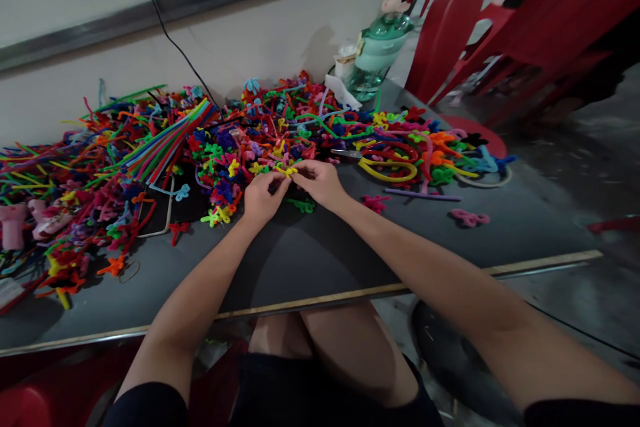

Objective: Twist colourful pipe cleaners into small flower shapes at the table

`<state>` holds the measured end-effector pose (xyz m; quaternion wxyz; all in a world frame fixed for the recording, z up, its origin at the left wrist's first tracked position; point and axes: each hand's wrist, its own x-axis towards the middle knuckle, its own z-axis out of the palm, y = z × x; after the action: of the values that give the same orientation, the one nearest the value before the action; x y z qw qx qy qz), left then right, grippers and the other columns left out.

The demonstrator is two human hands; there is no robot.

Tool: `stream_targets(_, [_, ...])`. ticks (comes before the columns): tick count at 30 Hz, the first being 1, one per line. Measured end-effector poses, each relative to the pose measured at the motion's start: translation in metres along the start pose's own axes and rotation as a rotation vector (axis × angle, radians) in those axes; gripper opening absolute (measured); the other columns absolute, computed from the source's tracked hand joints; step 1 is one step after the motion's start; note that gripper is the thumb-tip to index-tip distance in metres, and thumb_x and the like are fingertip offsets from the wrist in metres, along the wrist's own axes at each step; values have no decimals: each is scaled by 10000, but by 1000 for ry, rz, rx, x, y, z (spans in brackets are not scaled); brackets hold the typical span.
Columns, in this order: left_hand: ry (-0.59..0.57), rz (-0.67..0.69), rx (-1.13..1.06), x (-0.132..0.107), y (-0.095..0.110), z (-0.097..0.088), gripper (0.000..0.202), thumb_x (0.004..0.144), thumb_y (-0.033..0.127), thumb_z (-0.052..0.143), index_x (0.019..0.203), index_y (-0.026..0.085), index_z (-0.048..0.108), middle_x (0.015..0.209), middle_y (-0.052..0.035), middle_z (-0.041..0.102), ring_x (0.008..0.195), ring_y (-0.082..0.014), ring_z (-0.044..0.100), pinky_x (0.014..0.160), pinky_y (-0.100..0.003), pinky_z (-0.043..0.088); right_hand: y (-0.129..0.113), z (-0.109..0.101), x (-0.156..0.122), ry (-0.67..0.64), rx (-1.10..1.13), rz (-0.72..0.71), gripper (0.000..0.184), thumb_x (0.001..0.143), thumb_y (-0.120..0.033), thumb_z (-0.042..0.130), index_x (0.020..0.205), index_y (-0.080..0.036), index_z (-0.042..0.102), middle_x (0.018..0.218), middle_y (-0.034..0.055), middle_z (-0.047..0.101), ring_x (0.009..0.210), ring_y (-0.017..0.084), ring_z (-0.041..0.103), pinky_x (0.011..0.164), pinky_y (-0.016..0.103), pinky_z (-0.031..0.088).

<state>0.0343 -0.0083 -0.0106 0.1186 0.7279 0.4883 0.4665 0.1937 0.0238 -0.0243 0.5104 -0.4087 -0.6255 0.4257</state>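
Observation:
My left hand (264, 199) and my right hand (323, 183) meet over the dark table, fingertips pinched on a yellow pipe-cleaner flower (286, 171). Some of the flower is covered by my fingers. Just below my hands lies a green pipe-cleaner shape (302, 205). Left of my left hand there is a yellow-green pipe-cleaner flower (217, 216). Scissors with yellow and red handles (387, 170) lie to the right of my right hand, blades pointing left. Beyond them, nearer the right edge, rests a pink pipe-cleaner shape (470, 218).
A large heap of coloured pipe-cleaner pieces (260, 113) runs along the wall, with a bundle of straight pipe cleaners (173, 137) on it. A green transparent bottle (377, 57) stands at the back. Pink glue-gun-like tools (47, 219) lie left. Red chairs (447, 33) stand right.

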Motion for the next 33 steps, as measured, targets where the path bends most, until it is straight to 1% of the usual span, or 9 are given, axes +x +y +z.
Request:
stream_targets(4, [4,-56,-25,0,-2,0,161,867,325,602,830,191,683,802,-36,715,718,-146,635,681,-271,488,-1,-1,0,15,1,9,276,707,-416,709,814,-162,707,730,42,689,578,123,586,530,260,490])
stream_targets(8, [38,-160,-136,3,-8,1,204,875,369,599,863,181,675,820,-36,715,710,-132,645,630,-242,493,-3,-1,-1,-30,88,52,377,745,-498,664,909,-164,729,669,30,677,513,123,573,445,247,448])
stream_targets(11, [21,-194,-273,5,-16,3,234,883,366,597,1014,186,669,838,-38,719,713,-128,659,635,-242,519,-3,-1,-1,-47,114,52,392,743,-502,670,939,-169,735,659,22,675,482,112,561,421,240,430])
stream_targets(13, [-6,-198,-333,6,-21,5,260,889,364,590,1071,200,675,858,-38,730,710,-133,670,656,-262,546,-4,-1,-1,-49,114,49,369,722,-483,701,921,-174,736,660,16,676,475,103,555,430,239,439])
stream_targets(15, [-11,-198,-349,6,-25,6,237,882,358,599,1023,207,716,890,-41,745,746,-152,689,702,-298,571,-5,0,-1,-52,109,46,354,714,-476,716,901,-177,735,662,13,679,474,98,554,439,239,449])
stream_targets(20, [67,-139,-348,6,-23,6,176,854,315,643,953,230,760,972,-40,755,912,-186,703,872,-379,574,-7,1,-1,-53,106,49,335,712,-463,725,864,-164,729,670,21,688,468,96,558,448,243,466])
stream_targets(23, [101,-155,-353,6,-21,5,152,826,292,678,942,245,765,963,-25,758,931,-181,703,908,-384,568,-9,2,-2,9,84,16,328,733,-428,715,935,-171,735,757,42,721,516,113,599,488,261,503])
stream_targets(26, [83,-268,-382,6,-20,5,152,797,287,708,929,242,767,961,-23,761,917,-185,711,905,-387,575,-11,3,-4,106,-3,-77,266,772,-377,685,941,-184,755,828,59,741,613,143,653,579,295,542])
stream_targets(33, [65,-355,-441,8,-23,7,174,818,291,681,956,222,762,967,-33,760,903,-189,712,886,-392,577,-12,-1,-5,52,-146,-178,277,778,-362,699,1007,-219,762,920,58,755,762,188,690,590,293,529])
